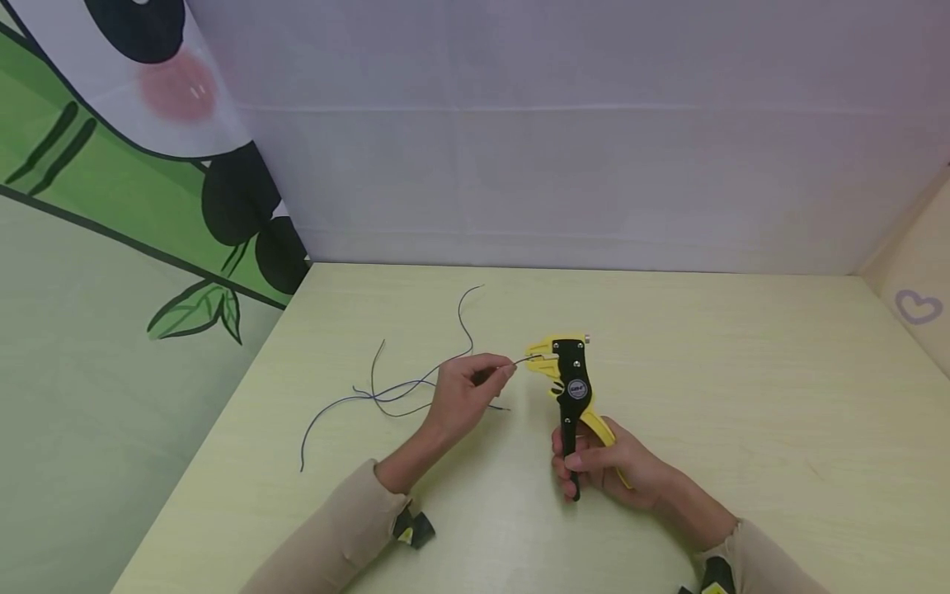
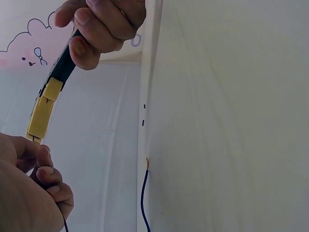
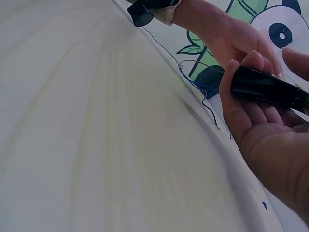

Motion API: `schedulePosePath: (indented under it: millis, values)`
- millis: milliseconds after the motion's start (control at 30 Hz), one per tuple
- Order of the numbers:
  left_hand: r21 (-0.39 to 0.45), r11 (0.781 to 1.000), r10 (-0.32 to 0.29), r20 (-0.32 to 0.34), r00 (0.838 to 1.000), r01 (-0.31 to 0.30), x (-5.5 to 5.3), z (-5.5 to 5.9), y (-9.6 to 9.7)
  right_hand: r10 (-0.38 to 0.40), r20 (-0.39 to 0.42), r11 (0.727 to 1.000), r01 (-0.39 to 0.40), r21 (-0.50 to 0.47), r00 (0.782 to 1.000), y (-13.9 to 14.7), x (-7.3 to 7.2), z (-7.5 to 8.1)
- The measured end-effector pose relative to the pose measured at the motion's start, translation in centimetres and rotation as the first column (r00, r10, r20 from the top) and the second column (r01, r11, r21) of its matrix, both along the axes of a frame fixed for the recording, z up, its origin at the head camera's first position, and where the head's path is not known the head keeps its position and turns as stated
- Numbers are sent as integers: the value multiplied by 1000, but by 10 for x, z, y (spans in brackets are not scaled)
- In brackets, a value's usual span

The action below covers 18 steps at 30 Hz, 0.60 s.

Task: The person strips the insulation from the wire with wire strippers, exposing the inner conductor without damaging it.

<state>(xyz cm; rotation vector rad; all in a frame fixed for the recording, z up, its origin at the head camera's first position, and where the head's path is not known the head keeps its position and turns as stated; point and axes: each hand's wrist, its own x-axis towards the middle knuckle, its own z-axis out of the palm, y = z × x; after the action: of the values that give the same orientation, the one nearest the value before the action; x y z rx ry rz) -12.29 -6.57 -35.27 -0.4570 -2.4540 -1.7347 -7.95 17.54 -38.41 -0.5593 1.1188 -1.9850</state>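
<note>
My right hand point(image 1: 631, 466) grips the handles of a yellow and black wire stripper point(image 1: 573, 404), held with its head up. A thin dark wire point(image 1: 525, 360) is pinched between the thumb and fingers of my left hand point(image 1: 463, 396). The tip of this wire reaches into the stripper's yellow jaws; how deep it sits is hard to tell. In the left wrist view the stripper's yellow nose point(image 2: 41, 118) is close to the left fingertips. Several thin blue wires point(image 1: 337, 402) lie crossed on the table, partly behind the left hand.
The pale wooden table point(image 1: 742, 371) runs back to a white cloth point(image 1: 594, 181). One blue wire end point(image 2: 147, 166) shows bare copper strands. Small dark blue bits point(image 2: 143, 123) lie on the tabletop. A cartoon-printed cloth point(image 1: 89, 371) hangs at the left.
</note>
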Motion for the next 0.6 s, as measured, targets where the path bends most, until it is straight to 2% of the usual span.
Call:
schedulePosePath:
  millis: [333,600]
  values:
    - [2,1000,6,8,1000,-6,0,0,1,2,-16,1000,-1,22,1000,1,-1,-1]
    - [4,1000,-1,-2,1000,1,-1,-2,2,-26,-24,995,28,92,999,1,-2,0]
